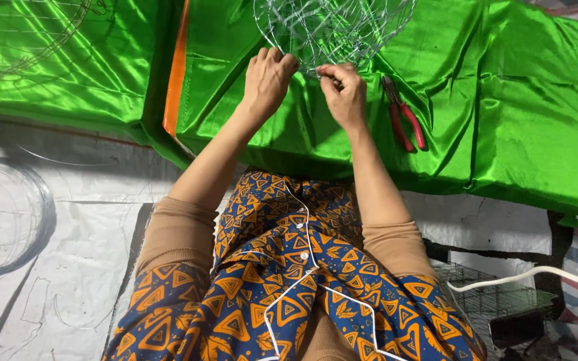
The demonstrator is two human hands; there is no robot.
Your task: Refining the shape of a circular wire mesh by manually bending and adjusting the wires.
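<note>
Your left hand (267,79) grips the lower rim of a wire mesh frame (332,27) resting on green satin cloth (503,100); your right hand (344,90) pinches a strand. Twist close to the joint. Red pliers (403,113) lie just right.

A makeshift craft workshop on a floor: shiny green cloth (503,87) spread out, red-handled pliers (404,117), a wire frame (332,27), coiled wire (5,220) on white sheeting (81,267).
</note>
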